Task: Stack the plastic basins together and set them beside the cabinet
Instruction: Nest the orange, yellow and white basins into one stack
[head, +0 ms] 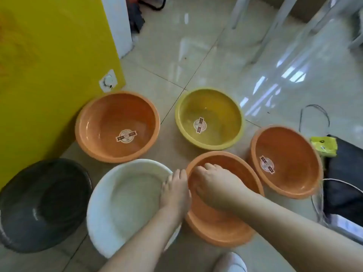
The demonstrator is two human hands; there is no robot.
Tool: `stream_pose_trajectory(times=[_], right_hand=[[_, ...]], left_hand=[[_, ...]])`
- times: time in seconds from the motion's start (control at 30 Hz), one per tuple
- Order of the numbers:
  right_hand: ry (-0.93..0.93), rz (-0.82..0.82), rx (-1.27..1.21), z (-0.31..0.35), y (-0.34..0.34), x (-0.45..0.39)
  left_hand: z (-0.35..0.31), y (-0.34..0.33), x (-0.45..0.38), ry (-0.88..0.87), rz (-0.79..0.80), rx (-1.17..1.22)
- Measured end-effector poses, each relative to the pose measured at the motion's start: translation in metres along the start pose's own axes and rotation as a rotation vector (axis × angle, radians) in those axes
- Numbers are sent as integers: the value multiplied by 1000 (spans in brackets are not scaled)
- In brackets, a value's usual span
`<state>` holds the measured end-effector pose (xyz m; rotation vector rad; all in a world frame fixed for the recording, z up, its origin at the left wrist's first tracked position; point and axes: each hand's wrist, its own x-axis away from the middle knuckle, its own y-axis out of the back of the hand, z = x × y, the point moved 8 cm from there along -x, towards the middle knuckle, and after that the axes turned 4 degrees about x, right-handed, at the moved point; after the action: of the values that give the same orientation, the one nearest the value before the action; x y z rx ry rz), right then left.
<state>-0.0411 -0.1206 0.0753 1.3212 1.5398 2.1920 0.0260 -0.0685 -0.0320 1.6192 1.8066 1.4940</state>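
Several plastic basins sit on the tiled floor beside the yellow cabinet (49, 75). A large orange basin (117, 122) touches the cabinet. A yellow basin (216, 114) lies behind, a second orange basin (284, 150) at the right, and a black basin (45, 203) at the left. My left hand (174, 191) grips the right rim of the white basin (127, 203). My right hand (214, 183) curls over the far left rim of the near orange basin (216, 228). These two basins stand side by side, almost touching.
A black bag (343, 173) with a yellow packet (324, 146) and loose cables (314, 118) lie at the right. White chair legs (275, 26) stand behind. A wall socket (108, 81) sits near the cabinet corner. My white shoe (229, 262) is at the bottom.
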Motion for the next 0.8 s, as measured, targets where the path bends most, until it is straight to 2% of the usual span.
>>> stream_pose_trajectory(times=[0.13, 0.23, 0.33, 0.4, 0.47, 0.57, 0.63, 0.73, 0.8], right_hand=[[1, 30, -27, -11, -1, -16], [-30, 13, -48, -21, 19, -17], [-49, -110, -146, -26, 53, -7], [-22, -230, -201, -27, 78, 5], [29, -388, -257, -26, 108, 22], [81, -578, -370, -24, 141, 41], [86, -625, -404, -27, 145, 38], [52, -571, -428, -44, 126, 6], [6, -495, -282, -62, 101, -25]], left_hand=[[0, -12, -37, 9, -36, -63], [-13, -9, -48, 49, 7, 33], [-42, 18, -39, -27, 26, 110], [-59, 57, -32, -136, 14, 101], [-55, 107, -32, -173, 0, 129], [-10, 168, -37, -141, 36, 145], [36, 187, -38, -96, 53, 141], [103, 187, -27, 30, 30, 140], [141, 175, -15, 107, -11, 103]])
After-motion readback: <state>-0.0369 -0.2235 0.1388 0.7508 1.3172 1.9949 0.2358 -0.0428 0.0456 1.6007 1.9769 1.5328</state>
